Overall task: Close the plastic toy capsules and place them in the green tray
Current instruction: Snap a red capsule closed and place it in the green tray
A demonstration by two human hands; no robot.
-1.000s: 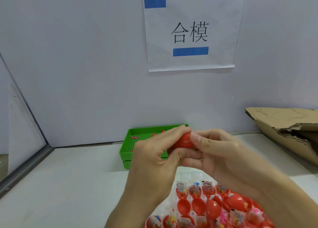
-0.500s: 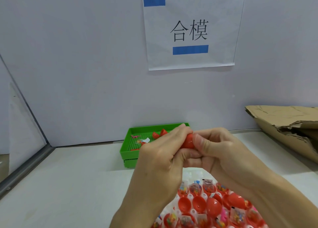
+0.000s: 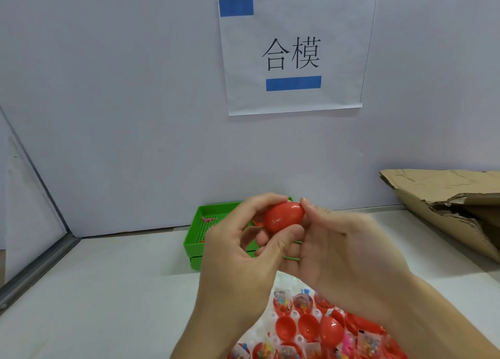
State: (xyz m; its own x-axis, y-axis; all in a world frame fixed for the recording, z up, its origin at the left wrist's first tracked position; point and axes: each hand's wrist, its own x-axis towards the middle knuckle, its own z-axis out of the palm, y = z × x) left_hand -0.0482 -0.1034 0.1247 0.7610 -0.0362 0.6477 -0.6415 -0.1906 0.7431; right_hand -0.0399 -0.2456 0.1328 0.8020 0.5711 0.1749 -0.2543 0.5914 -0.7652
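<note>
Spanning the lower scene: white table [image 3: 94, 291], grey wall behind with a taped paper sign [image 3: 295, 52]. Resting at far right on the table: crumpled cardboard [image 3: 446, 204]. Sitting against the wall, behind the hands: green tray [image 3: 196, 239], a small pink piece and red bits inside, partly hidden. Lying at the near edge, below the wrists: sheet of open red capsule halves [image 3: 305, 329] with small packets. Raised above the table, in front of the tray: left hand [image 3: 232, 253] and right hand [image 3: 346, 253], both curled round one closed red capsule [image 3: 284, 216]. Pinching its left end from above and below: left fingers and thumb. Capping its right end: right fingertips, thumb pressing under it.
</note>
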